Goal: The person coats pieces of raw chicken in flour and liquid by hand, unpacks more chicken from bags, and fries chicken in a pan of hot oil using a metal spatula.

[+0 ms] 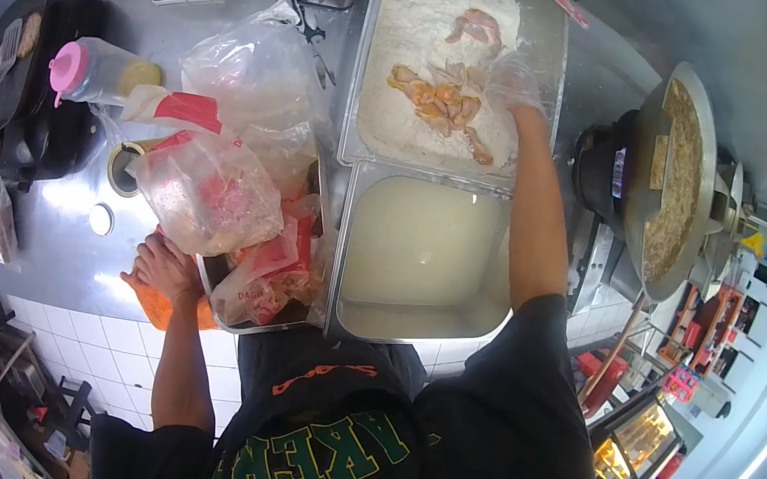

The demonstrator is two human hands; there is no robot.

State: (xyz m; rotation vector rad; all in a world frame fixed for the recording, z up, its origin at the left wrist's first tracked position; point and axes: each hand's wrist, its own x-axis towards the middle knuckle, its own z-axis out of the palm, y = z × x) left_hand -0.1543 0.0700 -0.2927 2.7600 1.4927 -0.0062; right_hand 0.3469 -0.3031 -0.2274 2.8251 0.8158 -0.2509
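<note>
My right hand (513,83), in a clear plastic glove, is over the flour in a metal tray (360,83). Its fingers look stretched out, beside raw chicken pieces (443,97) with a yellowish coating. Another pale chicken piece (478,28) lies farther back in the white flour (416,12). On the near left counter edge, my left hand (168,266) has its fingers curled over a bunched orange cloth (154,305). Right beside that hand is a tray of plastic bags (208,195) with red print.
A deep pan of pale liquid (423,246) adjoins the flour tray. At right stands a large wok (681,188) holding brown contents. Left are a pink-lidded jug (107,74), an open can (123,169) and a pan with a spatula (10,45). Tongs (312,30) lie behind the bags.
</note>
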